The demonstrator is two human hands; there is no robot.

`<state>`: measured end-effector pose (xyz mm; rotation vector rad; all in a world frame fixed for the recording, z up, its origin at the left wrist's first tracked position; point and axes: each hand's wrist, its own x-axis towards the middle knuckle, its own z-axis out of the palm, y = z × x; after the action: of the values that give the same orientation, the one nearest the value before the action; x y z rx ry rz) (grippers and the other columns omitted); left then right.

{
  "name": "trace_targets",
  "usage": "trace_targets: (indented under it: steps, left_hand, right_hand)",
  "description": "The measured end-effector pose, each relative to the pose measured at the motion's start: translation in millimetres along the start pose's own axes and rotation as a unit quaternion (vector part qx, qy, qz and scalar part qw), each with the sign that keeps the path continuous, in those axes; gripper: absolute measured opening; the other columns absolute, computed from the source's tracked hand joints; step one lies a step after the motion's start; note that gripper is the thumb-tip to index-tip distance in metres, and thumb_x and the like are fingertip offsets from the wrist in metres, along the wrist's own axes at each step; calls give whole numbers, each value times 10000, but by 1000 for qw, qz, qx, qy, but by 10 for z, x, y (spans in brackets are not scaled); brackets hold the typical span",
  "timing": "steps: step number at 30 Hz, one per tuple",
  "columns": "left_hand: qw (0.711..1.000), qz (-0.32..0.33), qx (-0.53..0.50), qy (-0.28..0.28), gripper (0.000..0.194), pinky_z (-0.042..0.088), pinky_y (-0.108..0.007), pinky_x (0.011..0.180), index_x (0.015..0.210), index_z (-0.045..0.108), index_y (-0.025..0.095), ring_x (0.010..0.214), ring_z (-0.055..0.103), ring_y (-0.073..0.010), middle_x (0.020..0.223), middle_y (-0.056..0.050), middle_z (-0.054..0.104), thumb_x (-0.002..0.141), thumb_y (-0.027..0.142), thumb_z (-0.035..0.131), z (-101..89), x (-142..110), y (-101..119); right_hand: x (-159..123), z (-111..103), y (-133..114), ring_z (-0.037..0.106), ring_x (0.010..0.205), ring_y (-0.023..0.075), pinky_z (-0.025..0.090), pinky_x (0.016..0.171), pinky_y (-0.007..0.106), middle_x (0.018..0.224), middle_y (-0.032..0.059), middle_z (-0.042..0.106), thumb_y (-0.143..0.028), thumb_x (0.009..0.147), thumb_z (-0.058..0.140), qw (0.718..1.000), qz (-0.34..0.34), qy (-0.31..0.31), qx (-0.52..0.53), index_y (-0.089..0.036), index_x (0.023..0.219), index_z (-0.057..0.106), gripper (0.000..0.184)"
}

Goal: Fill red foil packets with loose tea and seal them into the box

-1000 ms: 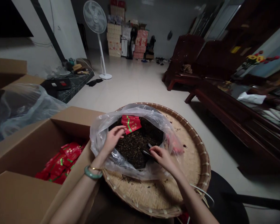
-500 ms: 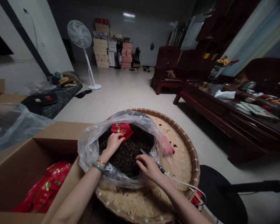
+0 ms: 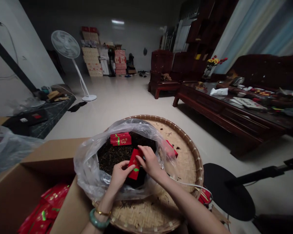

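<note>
A small red packet [image 3: 134,173] with a green mark is held over the clear plastic bag [image 3: 86,175]. My left hand [image 3: 119,175] pinches its lower left side between thumb and fingers. At its upper right edge, the thumb and fingers of my right hand [image 3: 150,162] close on it. Dark loose tea leaves [image 3: 112,158] fill the opened bag, and a few red packets [image 3: 120,139] lie on them at the far side. The bag rests on a round woven bamboo tray [image 3: 188,152]. A white cable [image 3: 185,184] runs from under my right wrist; its tool is hidden.
Left of the tray stands an open cardboard box [image 3: 56,151] holding several red packets [image 3: 47,208]. Another red packet [image 3: 172,149] lies on the tray beside the bag. A black round base [image 3: 224,188] with a pole stands right; a wooden table [image 3: 210,107] is beyond.
My left hand has moved from the packets at the back of the bag towards me with one red packet. My right hand has come up to it. The view has shifted slightly.
</note>
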<state>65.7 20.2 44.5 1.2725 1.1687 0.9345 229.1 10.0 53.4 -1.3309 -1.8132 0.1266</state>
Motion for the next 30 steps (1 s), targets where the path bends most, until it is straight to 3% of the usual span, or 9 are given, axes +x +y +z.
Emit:
trace_targets:
  steps: [3, 12, 24, 27, 30]
  left_hand:
    - [1000, -3, -7, 1, 264, 517, -290, 636, 740, 736, 157, 646, 656, -210, 720, -45, 737, 578, 359, 785, 2, -11, -45]
    - [1000, -7, -27, 8, 298, 519, -298, 647, 743, 732, 150, 646, 652, -209, 710, -43, 733, 559, 377, 793, 30, -57, -52]
    - [998, 27, 49, 29, 293, 516, -287, 592, 719, 730, 153, 606, 638, -200, 675, -38, 731, 588, 414, 712, -18, -46, -128]
    - [997, 34, 62, 26, 296, 520, -289, 580, 728, 737, 155, 605, 645, -207, 675, -43, 735, 595, 417, 701, -32, -51, -135]
    - [994, 57, 93, 28, 267, 527, -301, 612, 734, 747, 172, 635, 660, -221, 701, -46, 745, 604, 402, 701, -52, -54, -133]
  right_hand:
    - [-37, -32, 16, 551, 909, 226, 510, 791, 374, 972, 91, 603, -218, 872, 535, 999, 33, -2, 22, -224, 1212, 561, 341]
    - [-101, -63, -24, 546, 894, 224, 505, 771, 366, 994, 107, 630, -200, 927, 425, 997, -60, 12, -45, -219, 1255, 552, 352]
    - [-113, -51, -13, 571, 888, 204, 506, 765, 341, 1047, 106, 664, -183, 928, 437, 992, -102, 8, -79, -175, 1185, 583, 296]
    - [-100, -55, -12, 558, 884, 192, 494, 766, 328, 972, 84, 657, -202, 914, 483, 998, -57, 6, -21, -191, 1086, 616, 217]
    - [-90, -65, -4, 518, 804, 190, 469, 686, 311, 823, 56, 599, -286, 841, 622, 1000, 11, 9, -9, -189, 848, 641, 99]
